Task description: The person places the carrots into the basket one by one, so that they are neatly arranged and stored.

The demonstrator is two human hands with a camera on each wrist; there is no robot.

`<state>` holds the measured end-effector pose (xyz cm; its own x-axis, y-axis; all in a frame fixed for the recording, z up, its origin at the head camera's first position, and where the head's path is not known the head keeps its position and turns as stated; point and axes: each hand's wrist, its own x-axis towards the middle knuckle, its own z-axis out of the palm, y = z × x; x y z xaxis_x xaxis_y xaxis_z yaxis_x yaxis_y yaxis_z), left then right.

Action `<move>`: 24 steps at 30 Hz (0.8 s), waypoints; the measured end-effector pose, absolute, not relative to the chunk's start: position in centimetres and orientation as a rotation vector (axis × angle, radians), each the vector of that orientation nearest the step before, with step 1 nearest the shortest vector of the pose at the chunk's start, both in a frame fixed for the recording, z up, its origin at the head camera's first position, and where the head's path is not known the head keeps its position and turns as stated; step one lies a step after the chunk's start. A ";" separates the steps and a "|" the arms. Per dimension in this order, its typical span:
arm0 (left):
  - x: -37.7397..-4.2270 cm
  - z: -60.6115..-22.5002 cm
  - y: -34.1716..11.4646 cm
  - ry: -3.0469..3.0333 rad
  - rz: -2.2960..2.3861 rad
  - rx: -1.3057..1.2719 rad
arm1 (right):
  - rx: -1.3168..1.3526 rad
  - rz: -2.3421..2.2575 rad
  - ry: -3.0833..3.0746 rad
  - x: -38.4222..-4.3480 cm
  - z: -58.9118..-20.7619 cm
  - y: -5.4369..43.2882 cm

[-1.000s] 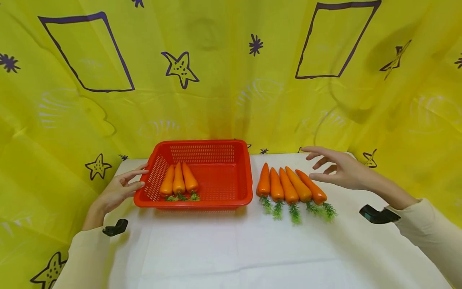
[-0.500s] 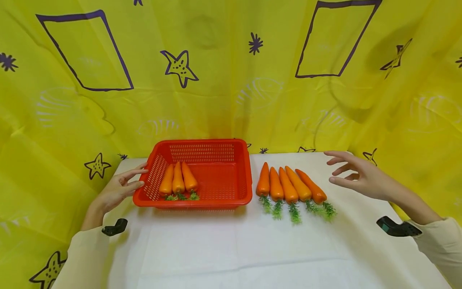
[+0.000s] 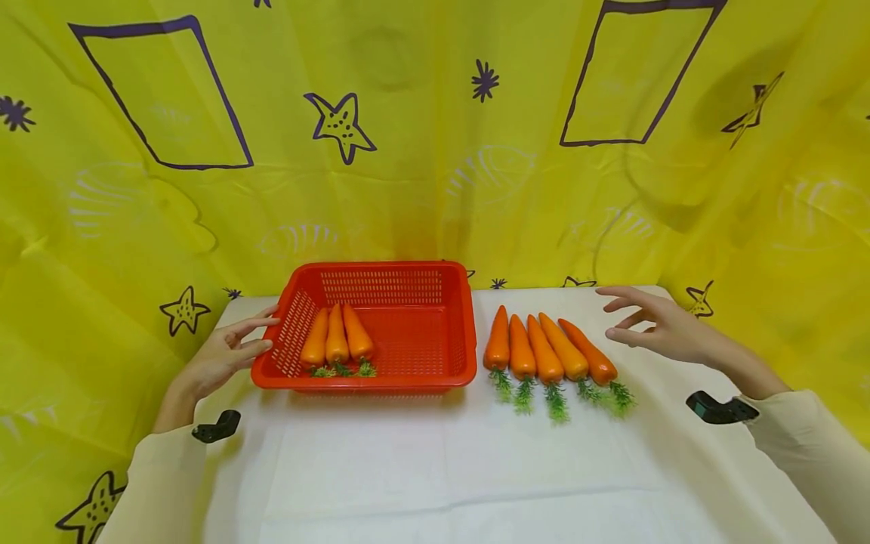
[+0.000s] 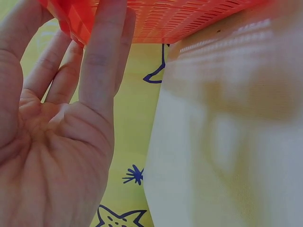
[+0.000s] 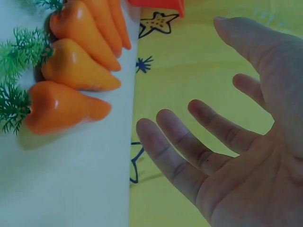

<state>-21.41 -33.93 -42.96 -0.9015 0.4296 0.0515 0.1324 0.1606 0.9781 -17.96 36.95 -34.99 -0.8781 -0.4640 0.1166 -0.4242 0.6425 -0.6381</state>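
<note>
A red plastic basket [image 3: 421, 382] with slotted walls stands on the white-covered table. Inside, at its left end, lie three orange carrots [image 3: 336, 340] with green tops toward the front rim. My left hand [image 3: 217, 361] is at the basket's left side, thumb and fingertips touching the rim with fingers fairly straight. Right of the basket, several carrots [image 3: 544, 355] lie side by side on the cloth, leafy tops pointing toward me. Beyond the rightmost carrot hovers my right hand [image 3: 666, 329], fingers spread and loosely bent, holding nothing. Its palm and fingers [image 5: 177, 161] show in the right wrist view.
Yellow curtain [image 3: 408, 189] with purple stars and outlines hangs behind and on both sides. White cloth [image 3: 442, 461] covers the table in front of the basket and carrots, with a fold across it. A black wrist camera [image 3: 720, 408] sits on the right sleeve.
My right hand has moved right, away from the carrot row, then drifted slightly back left. The left hand, basket and carrots have stayed in place.
</note>
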 end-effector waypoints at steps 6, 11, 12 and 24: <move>-21.4 -42.9 -33.9 2.218 1.798 0.540 | -0.638 -1.069 2.642 -20.3 -36.8 37.5; -21.4 -42.8 -33.8 2.225 1.793 0.529 | -0.473 -1.047 2.489 -21.7 -38.3 38.0; -21.4 -42.8 -33.8 2.222 1.796 0.526 | -0.449 -1.040 2.463 -21.9 -38.5 38.0; -21.6 -43.0 -33.9 2.203 1.821 0.529 | -0.339 -1.063 2.204 -23.7 -40.5 38.0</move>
<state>-21.55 -33.93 -43.01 -0.9071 0.4181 0.0481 0.1260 0.1607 0.9789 -23.71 37.96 -40.46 -0.7491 -0.4862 -0.4500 0.0495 0.6363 -0.7698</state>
